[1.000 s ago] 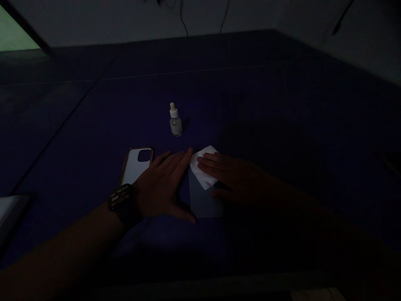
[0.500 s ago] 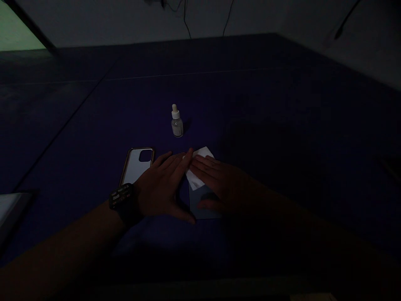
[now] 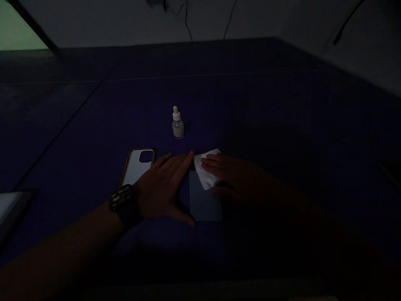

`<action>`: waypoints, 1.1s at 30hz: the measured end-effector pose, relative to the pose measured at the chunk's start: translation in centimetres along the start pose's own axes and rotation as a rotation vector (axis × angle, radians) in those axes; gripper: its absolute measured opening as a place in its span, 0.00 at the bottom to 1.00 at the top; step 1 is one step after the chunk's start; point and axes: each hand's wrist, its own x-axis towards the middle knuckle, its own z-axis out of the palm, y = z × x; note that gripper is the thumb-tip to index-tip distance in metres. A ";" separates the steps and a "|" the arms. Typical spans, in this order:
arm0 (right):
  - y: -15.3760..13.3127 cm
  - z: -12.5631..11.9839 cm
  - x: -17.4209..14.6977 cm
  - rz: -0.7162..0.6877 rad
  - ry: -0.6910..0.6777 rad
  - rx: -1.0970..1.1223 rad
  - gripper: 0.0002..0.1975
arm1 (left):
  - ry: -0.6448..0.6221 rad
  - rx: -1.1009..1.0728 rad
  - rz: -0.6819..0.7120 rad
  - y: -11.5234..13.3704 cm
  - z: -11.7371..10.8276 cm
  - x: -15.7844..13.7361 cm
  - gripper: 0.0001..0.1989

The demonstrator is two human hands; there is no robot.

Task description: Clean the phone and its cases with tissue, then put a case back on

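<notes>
Fingers (image 3: 210, 167) of right hand (image 3: 233, 173) flat on white cloth (image 3: 206, 179), thumb apart | cloth over upper part of dark panel (image 3: 205, 205) | left hand (image 3: 161, 190) at panel's left edge, thumb and forefinger spread

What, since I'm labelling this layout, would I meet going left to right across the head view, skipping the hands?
Pale-topped object at the left edge → phone case → dropper bottle → white cloth.
</notes>
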 end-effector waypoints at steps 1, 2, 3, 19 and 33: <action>0.1 0.0 -0.2 0.029 0.017 -0.012 0.36 | 0.003 -0.002 0.002 0.0 0.0 0.0 0.72; 0.2 0.1 -0.3 0.045 0.027 -0.018 0.37 | 0.009 -0.004 0.004 0.0 0.0 0.0 0.72; 0.1 0.1 -0.3 0.046 0.029 -0.017 0.39 | 0.014 -0.003 0.005 0.0 0.1 0.0 0.73; -0.2 -0.9 -1.7 -0.058 0.024 0.091 0.27 | -0.026 0.076 -0.068 0.4 0.0 0.0 0.72; -1.4 -1.0 -1.8 -0.100 -0.027 0.085 0.30 | -0.012 0.080 -0.055 0.4 0.3 -0.1 0.70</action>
